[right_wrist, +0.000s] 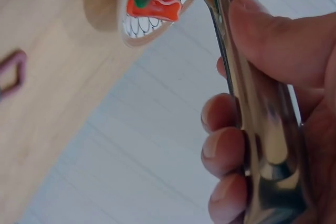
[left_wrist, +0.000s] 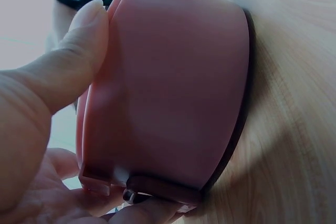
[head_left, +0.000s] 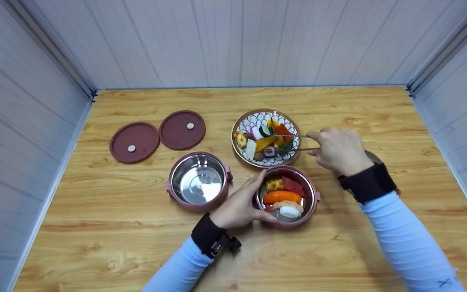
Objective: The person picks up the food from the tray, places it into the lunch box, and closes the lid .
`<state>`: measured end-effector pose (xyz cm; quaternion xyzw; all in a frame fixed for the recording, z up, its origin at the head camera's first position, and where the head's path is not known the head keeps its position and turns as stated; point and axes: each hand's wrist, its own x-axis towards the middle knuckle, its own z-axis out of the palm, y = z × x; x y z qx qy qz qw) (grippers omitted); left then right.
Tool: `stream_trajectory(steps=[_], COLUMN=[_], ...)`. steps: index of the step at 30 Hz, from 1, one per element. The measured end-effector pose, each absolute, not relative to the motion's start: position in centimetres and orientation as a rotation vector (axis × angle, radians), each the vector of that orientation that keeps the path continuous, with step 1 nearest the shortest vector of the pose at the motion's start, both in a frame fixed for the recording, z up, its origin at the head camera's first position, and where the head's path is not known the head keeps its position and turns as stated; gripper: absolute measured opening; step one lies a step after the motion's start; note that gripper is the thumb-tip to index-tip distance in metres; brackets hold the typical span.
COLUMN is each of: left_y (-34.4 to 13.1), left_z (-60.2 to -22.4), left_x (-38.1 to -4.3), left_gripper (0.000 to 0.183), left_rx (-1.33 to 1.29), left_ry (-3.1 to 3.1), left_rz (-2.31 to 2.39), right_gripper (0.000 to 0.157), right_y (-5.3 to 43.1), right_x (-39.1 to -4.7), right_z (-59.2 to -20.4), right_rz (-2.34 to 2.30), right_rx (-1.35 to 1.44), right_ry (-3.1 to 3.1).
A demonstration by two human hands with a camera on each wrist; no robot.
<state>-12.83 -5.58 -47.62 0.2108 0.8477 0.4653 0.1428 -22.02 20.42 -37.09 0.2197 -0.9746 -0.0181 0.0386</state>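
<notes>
My left hand [head_left: 239, 207] grips the near left side of a round pink lunch box bowl [head_left: 298, 224], thumb along the rim and fingers round the wall. Inside the bowl lie a toy sausage [head_left: 282, 197], a red block [head_left: 293, 185], a yellow-brown piece [head_left: 274, 185] and a white piece [head_left: 290, 211]. My right hand [head_left: 341, 151] holds metal tongs [right_wrist: 262, 114], thumb on one arm and fingers curled under the other. The tongs' tips reach over a patterned plate [head_left: 272, 163] heaped with toy food, including a mango-yellow slice [head_left: 265, 142]. The tips stand apart among the pieces.
A second pink bowl [head_left: 199, 207] with a shiny steel inside stands left of my left hand. Two dark red round lids [head_left: 142, 136] lie at the back left. Something with a round rim [head_left: 373, 157] is mostly hidden under my right wrist. Walls enclose the table.
</notes>
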Motion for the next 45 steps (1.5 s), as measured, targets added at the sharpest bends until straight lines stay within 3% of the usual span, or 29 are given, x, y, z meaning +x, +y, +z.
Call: stream_trajectory(steps=[10, 27, 45], left_y=[-5.5, -5.6, -5.6], left_z=[-47.8, -47.7, -47.6], left_x=[-12.9, -13.0, -13.0], left_gripper=[0.12, 0.12, 0.12], left_rx=[0.656, 0.649, 0.607], left_ry=[2.447, 2.455, 2.467], left_rz=[1.364, 1.353, 1.33], right_gripper=[0.022, 0.033, 0.036], right_y=[18.8, 21.6, 22.8], right_x=[-23.1, -22.4, -22.4], right_z=[-33.9, -31.1, -33.3], right_rz=[-0.256, -0.177, -0.048], right_rx=[0.786, 0.695, 0.595], right_ry=[-2.956, -2.998, -2.962])
